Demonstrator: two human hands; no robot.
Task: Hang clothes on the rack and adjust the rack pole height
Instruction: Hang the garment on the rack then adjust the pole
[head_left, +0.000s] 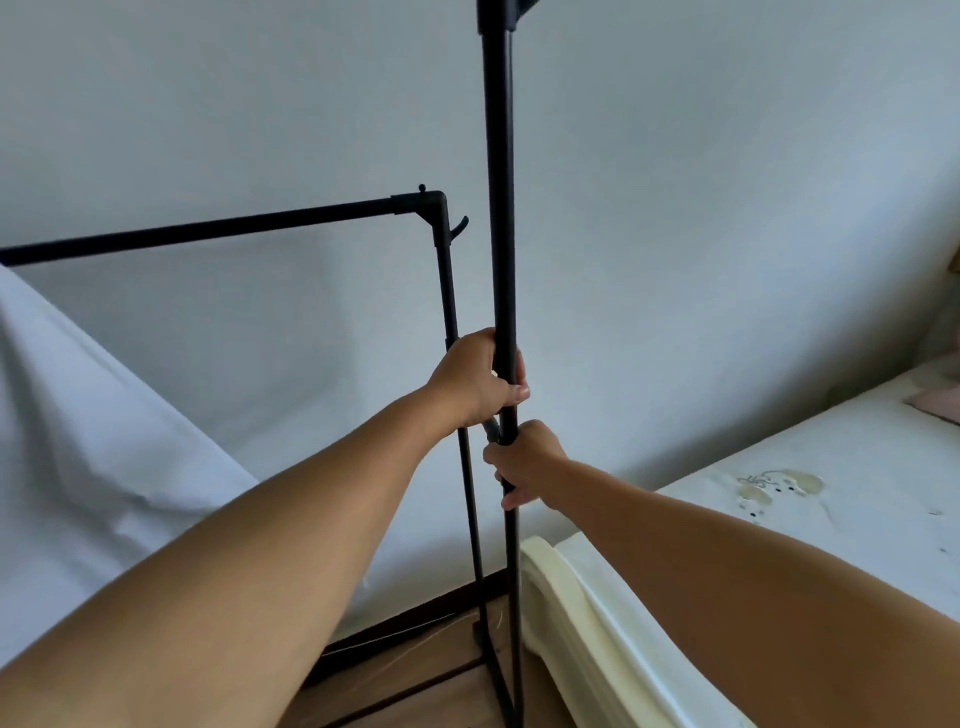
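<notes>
A black clothes rack stands before a pale wall. Its near upright pole (500, 208) rises out of the top of the view. My left hand (475, 376) is wrapped around this pole at mid height. Just below, my right hand (522, 462) grips the same pole at the joint where a thinner lower section begins. A second, lower rail (208, 228) runs leftward from a corner joint with a small hook (461, 228), on a thinner upright (452, 312) behind my left hand. No clothes are visible on the rack.
A white sheet (93, 426) drapes at the left under the low rail. A bed with a white printed cover (810, 499) and a cream edge (561, 597) stands close on the right. Wooden floor (426, 675) and the rack's base bars lie below.
</notes>
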